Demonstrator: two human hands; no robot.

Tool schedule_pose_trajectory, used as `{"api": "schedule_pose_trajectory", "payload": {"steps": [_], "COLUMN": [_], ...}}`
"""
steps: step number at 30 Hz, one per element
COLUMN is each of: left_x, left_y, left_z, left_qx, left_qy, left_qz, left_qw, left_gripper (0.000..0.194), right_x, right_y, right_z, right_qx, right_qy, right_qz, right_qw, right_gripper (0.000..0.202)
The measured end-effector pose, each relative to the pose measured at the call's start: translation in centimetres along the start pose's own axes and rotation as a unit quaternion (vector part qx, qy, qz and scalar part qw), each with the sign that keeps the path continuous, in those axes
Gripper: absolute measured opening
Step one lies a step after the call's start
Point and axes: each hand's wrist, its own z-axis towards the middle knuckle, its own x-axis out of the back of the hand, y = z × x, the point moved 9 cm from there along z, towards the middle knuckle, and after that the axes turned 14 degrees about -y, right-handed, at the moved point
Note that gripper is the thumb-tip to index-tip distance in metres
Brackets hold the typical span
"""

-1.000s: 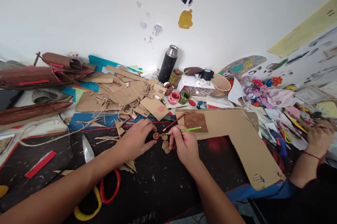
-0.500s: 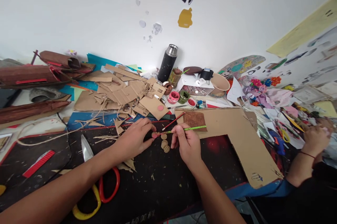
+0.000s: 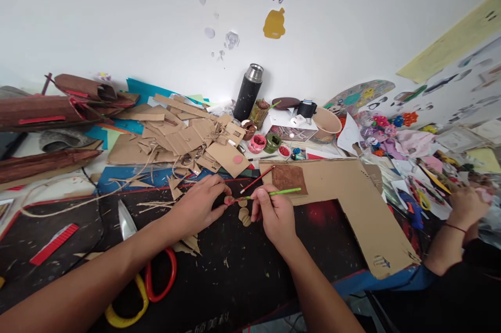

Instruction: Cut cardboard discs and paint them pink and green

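We lay a clock face over our view. From ten round to two, a white wall [image 3: 156,14] takes up the most room, and our dark tabletop [image 3: 230,278] spreads below it, around six. An angular cardboard sheet [image 3: 332,176] lies about four o'clock, one arm of it reaching toward us. Far out, just past nine, we see a brown model [image 3: 39,113] with red strips on its sides, and closer in at nine sprawls a heap of cardboard scraps [image 3: 183,137]. Large scissors [image 3: 127,222] with one yellow and one red handle rest between seven and eight, partly hidden under our left forearm [image 3: 109,275]. A black flask [image 3: 247,95] with a silver top stands at twelve.

Between seven and eight, our left hand [image 3: 198,205] has thumb and forefinger pinched on the edge of a small disc. Our right hand [image 3: 276,213], between five and six, is closed around a green brush [image 3: 285,191], its reddish tip touching that disc. Well apart, past three, is a co-worker's hand [image 3: 469,202], too blurred for us to tell its grip.

A brown-painted rectangle [image 3: 289,179] overlies the sheet near half past four. Close to the hub sit pots of pink paint [image 3: 257,143] and green paint [image 3: 273,142]. Smallest come plain discs [image 3: 245,216], overlapping at six, and the red-daubed disc [image 3: 228,200] near seven, at our left fingertips.
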Motion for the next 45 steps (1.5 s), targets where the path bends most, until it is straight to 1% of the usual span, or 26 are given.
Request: {"api": "schedule_pose_trajectory", "payload": {"steps": [3,7,10,13,16,20,24,27,30,35,40,42,45], "left_x": [-0.07,0.04,0.08,0.08,0.04,0.11,0.13,0.13,0.38,0.24,0.11,0.10,0.10], "left_y": [-0.02,-0.06,-0.06,-0.10,-0.15,-0.06,-0.05,-0.19,-0.54,-0.78,-0.22,-0.14,-0.21], "left_z": [0.01,0.01,0.01,0.02,0.05,0.08,0.12,0.09,-0.08,-0.24,-0.05,0.04,0.07], "left_qx": [-0.002,0.002,0.004,0.001,-0.003,-0.010,-0.011,-0.010,-0.004,0.006,0.014,0.012,0.005], "left_qy": [-0.007,-0.003,-0.002,-0.003,-0.009,-0.016,-0.016,-0.012,-0.001,-0.022,-0.014,-0.011,-0.011], "left_qz": [-0.001,-0.003,-0.004,-0.008,-0.015,-0.026,-0.029,-0.031,-0.038,-0.037,0.006,0.004,-0.006], "left_qw": [1.000,1.000,1.000,1.000,1.000,0.999,0.999,0.999,0.999,0.999,1.000,1.000,1.000], "left_gripper": [0.010,0.012,0.012,0.012,0.012,0.013,0.015,0.017,0.018,0.023,0.013,0.008,0.008], "right_x": [-0.51,0.09,0.44,0.13,-0.35,-0.05,0.26,-0.03,-0.38,-0.36,-0.38,-0.37,-0.14], "right_y": [-0.22,-0.35,-0.32,-0.27,-0.43,-0.58,-0.63,-0.72,-0.97,-0.92,-0.78,-0.74,-0.71], "right_z": [0.19,0.33,0.23,0.15,0.29,0.46,0.33,0.26,0.34,0.48,0.45,0.41,0.27], "right_qx": [0.005,0.004,0.003,0.000,0.003,0.005,0.007,0.007,0.011,0.011,0.010,0.009,0.010], "right_qy": [-0.014,0.007,0.014,0.002,-0.012,0.002,0.012,0.004,-0.004,-0.002,-0.001,-0.001,0.003], "right_qz": [-0.022,-0.047,-0.029,-0.014,-0.037,-0.058,-0.048,-0.037,-0.049,-0.054,-0.053,-0.045,-0.027], "right_qw": [1.000,0.999,0.999,1.000,0.999,0.998,0.999,0.999,0.999,0.998,0.999,0.999,1.000], "right_gripper": [0.045,0.043,0.045,0.047,0.045,0.043,0.042,0.042,0.041,0.041,0.042,0.042,0.043]}}
